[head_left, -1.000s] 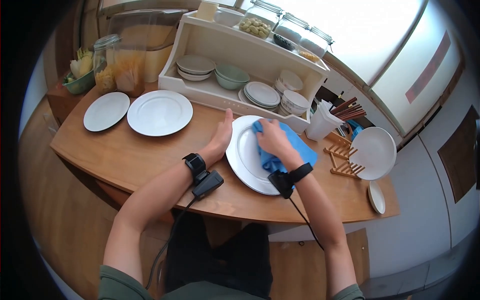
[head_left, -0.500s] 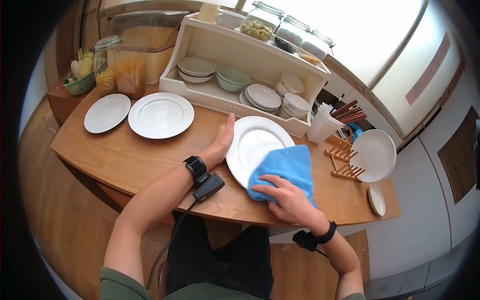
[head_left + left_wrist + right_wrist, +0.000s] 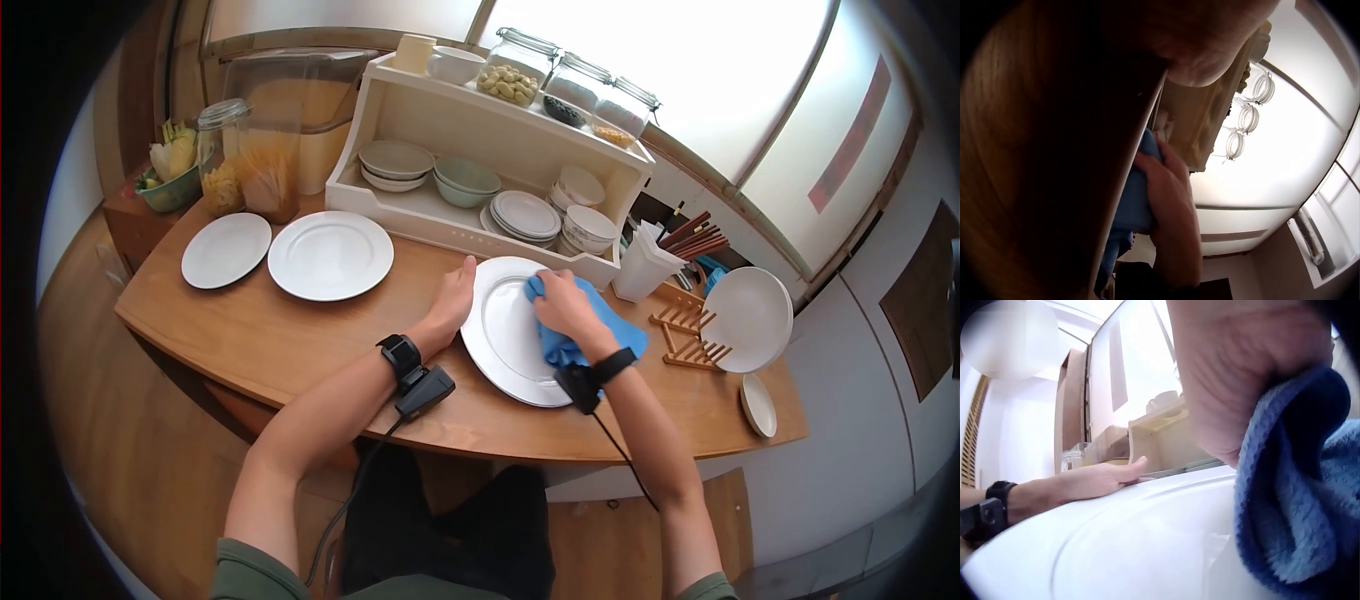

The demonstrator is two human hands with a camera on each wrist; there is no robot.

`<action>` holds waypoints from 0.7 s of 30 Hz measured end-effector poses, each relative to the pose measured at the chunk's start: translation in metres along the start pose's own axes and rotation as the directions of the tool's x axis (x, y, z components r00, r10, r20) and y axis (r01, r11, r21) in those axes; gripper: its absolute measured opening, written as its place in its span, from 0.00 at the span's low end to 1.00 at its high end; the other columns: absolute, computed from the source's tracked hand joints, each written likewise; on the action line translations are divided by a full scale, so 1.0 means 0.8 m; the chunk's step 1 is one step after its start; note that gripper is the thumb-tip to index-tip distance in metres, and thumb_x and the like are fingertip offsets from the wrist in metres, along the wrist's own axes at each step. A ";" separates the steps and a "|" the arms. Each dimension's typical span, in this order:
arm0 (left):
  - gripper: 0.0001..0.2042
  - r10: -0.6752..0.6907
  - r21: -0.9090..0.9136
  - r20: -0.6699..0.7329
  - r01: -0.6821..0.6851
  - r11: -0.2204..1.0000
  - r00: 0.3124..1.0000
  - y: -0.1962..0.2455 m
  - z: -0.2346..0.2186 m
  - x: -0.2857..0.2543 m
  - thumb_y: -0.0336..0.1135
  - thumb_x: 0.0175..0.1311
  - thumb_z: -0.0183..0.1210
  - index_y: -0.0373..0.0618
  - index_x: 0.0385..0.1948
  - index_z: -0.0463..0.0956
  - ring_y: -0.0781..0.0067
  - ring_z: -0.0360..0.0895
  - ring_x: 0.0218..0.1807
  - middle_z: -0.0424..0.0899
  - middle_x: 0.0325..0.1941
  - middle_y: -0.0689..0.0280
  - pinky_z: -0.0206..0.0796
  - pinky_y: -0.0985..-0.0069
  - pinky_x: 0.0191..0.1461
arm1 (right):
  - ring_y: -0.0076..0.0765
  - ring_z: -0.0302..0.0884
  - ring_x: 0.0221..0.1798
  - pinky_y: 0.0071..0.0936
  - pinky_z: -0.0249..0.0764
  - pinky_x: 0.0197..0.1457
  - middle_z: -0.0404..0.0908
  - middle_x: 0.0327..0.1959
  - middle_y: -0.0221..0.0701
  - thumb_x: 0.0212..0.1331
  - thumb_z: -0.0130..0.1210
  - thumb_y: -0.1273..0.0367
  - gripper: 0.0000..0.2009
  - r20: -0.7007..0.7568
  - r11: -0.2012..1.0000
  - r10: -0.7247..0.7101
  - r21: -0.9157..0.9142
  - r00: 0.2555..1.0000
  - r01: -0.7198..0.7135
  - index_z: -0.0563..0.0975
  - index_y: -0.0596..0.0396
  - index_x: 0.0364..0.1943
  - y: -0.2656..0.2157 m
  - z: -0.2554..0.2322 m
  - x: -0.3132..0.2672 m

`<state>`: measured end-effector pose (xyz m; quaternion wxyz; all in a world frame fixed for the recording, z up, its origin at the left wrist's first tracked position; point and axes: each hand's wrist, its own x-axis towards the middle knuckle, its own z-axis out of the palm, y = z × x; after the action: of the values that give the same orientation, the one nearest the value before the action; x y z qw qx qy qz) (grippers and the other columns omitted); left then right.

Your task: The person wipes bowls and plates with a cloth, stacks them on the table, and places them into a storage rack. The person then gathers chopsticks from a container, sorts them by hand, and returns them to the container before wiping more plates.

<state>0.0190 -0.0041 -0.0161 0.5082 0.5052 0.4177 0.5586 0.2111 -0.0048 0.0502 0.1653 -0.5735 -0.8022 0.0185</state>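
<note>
Plate [image 3: 503, 335] against left hand [image 3: 453, 302], beneath cloth [image 3: 612, 325] in right hand [image 3: 567, 308].

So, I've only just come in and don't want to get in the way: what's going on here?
A person at a wooden table is bent over a white plate, apparently wiping it. The right hand grips a blue cloth against the plate's right side, while the left hand rests at its left edge. A smaller plate and a bigger plate lie off to the left, in front of the shelf and pasta containers.
</note>
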 end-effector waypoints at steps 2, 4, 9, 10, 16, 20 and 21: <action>0.30 -0.030 0.029 -0.023 0.030 0.999 0.999 0.006 -0.001 -0.003 0.54 0.73 0.33 0.33 0.48 0.74 0.70 0.75 0.45 0.80 0.44 0.58 0.67 0.72 0.50 | 0.65 0.73 0.48 0.46 0.72 0.53 0.70 0.50 0.58 0.48 0.51 0.72 0.20 -0.025 0.998 -0.055 0.039 0.998 0.056 0.71 0.61 0.50 -0.034 0.014 0.005; 0.31 -0.054 -0.025 -0.046 0.053 0.998 0.997 0.008 -0.002 -0.005 0.56 0.72 0.34 0.33 0.46 0.74 0.70 0.75 0.44 0.79 0.44 0.58 0.67 0.72 0.49 | 0.63 0.73 0.48 0.46 0.72 0.52 0.71 0.49 0.56 0.48 0.50 0.73 0.21 -0.035 0.980 -0.173 0.092 0.984 0.175 0.71 0.60 0.51 -0.065 0.017 -0.008; 0.30 -0.061 -0.150 -0.079 0.049 0.987 0.995 0.003 0.002 -0.003 0.56 0.72 0.35 0.33 0.46 0.74 0.70 0.75 0.43 0.79 0.44 0.59 0.67 0.72 0.49 | 0.54 0.69 0.55 0.41 0.67 0.59 0.69 0.54 0.47 0.48 0.49 0.77 0.25 -0.052 0.911 -0.389 0.123 0.920 0.393 0.67 0.56 0.56 -0.101 0.010 -0.092; 0.30 -0.052 -0.170 -0.067 0.040 0.985 0.996 -0.001 0.002 0.000 0.56 0.72 0.35 0.33 0.46 0.73 0.70 0.75 0.44 0.79 0.44 0.59 0.67 0.72 0.49 | 0.54 0.69 0.55 0.41 0.67 0.59 0.69 0.54 0.47 0.48 0.49 0.77 0.25 -0.046 0.911 -0.390 0.125 0.920 0.392 0.67 0.56 0.56 -0.101 0.003 -0.107; 0.28 -0.001 -0.119 -0.060 -0.006 0.993 0.998 0.002 0.006 -0.002 0.51 0.73 0.35 0.31 0.45 0.75 0.65 0.76 0.45 0.81 0.42 0.54 0.65 0.70 0.51 | 0.52 0.69 0.57 0.38 0.67 0.60 0.69 0.57 0.42 0.47 0.50 0.78 0.26 0.139 0.894 -0.442 0.149 0.886 0.423 0.71 0.47 0.55 -0.061 -0.045 -0.162; 0.27 0.040 -0.068 -0.046 -0.043 0.997 0.998 0.001 0.006 -0.002 0.50 0.74 0.35 0.32 0.45 0.75 0.66 0.76 0.44 0.81 0.42 0.55 0.65 0.70 0.51 | 0.52 0.70 0.56 0.38 0.68 0.59 0.70 0.56 0.42 0.48 0.49 0.78 0.24 0.155 0.956 -0.292 0.086 0.944 0.282 0.73 0.48 0.53 -0.010 -0.061 -0.159; 0.26 0.056 -0.085 -0.045 -0.059 0.995 0.997 0.005 0.009 -0.007 0.49 0.74 0.35 0.32 0.45 0.75 0.65 0.76 0.44 0.82 0.42 0.55 0.65 0.70 0.50 | 0.54 0.70 0.55 0.39 0.69 0.58 0.70 0.57 0.42 0.49 0.49 0.77 0.23 0.142 0.965 -0.261 0.052 0.955 0.256 0.73 0.49 0.53 0.005 -0.060 -0.151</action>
<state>0.0251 -0.0101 -0.0118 0.5040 0.4826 0.3895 0.6011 0.2629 -0.1227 0.0653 0.1160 -0.4581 -0.8798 0.0521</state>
